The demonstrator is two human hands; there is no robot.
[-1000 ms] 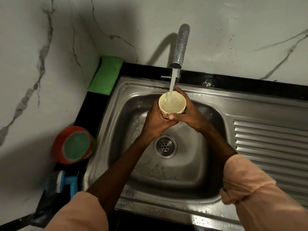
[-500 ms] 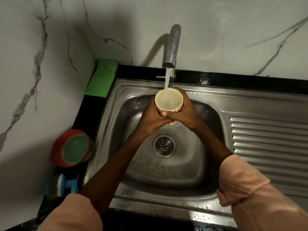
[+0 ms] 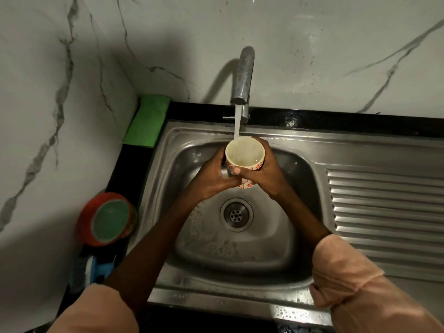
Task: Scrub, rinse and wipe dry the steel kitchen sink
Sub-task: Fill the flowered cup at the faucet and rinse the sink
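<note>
Both hands clasp a cup (image 3: pixel 245 152) above the basin: the left hand (image 3: pixel 211 175) wraps its left side, the right hand (image 3: pixel 263 170) curls around the right, thumb across the front. Below them lies the steel sink (image 3: pixel 240 255), wet, ribbed drainboard (image 3: pixel 384 207) to the right. The tap (image 3: pixel 243 75) pours a stream into the cup. A green cloth (image 3: pixel 149 120) leans in the corner, left of the drain (image 3: pixel 236 214).

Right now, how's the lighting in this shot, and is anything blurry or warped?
Head view: dim light; the tap throws a soft curved shadow leftward on the marble wall; small glints on the wet front sink rim. The cup between left hand and right hand is fairly sharp; the red tub and sleeves look smeared. Wide-angle bending curves the sink edges.
</note>
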